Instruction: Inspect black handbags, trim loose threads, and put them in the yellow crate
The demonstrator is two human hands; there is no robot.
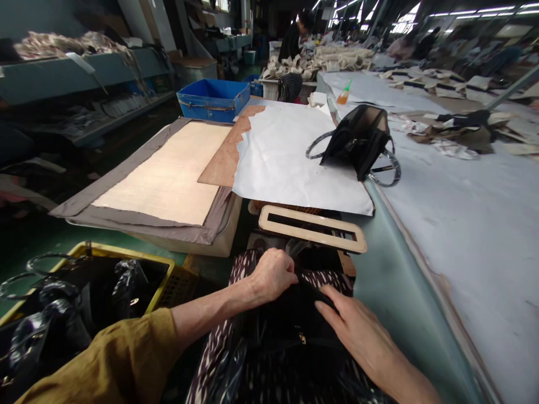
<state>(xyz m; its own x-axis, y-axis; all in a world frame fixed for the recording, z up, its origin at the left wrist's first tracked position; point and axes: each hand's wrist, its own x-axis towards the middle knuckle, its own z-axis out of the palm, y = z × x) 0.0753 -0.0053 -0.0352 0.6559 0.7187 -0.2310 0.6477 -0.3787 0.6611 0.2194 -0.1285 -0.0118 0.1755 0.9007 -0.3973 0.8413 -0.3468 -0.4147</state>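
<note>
A black bag (282, 320) with a small gold-coloured clasp lies on the person's lap, over a dark patterned cloth (214, 348). My left hand (275, 274) is closed in a fist at the bag's upper edge, gripping black material. To its right, my right hand (347, 314) pinches the same dark edge between thumb and fingers. Just beyond the hands is a pale oval frame (311, 229) with a long slot. Much of the bag's far side is hidden by the hands and by shadow.
A yellow crate (168, 269) of black bags stands at the lower left. Ahead are a cream board (168, 174), a blue bin (214, 100) and a white sheet (282, 154). Another black bag (357, 137) and a glue bottle (344, 94) are at the right table (471, 224).
</note>
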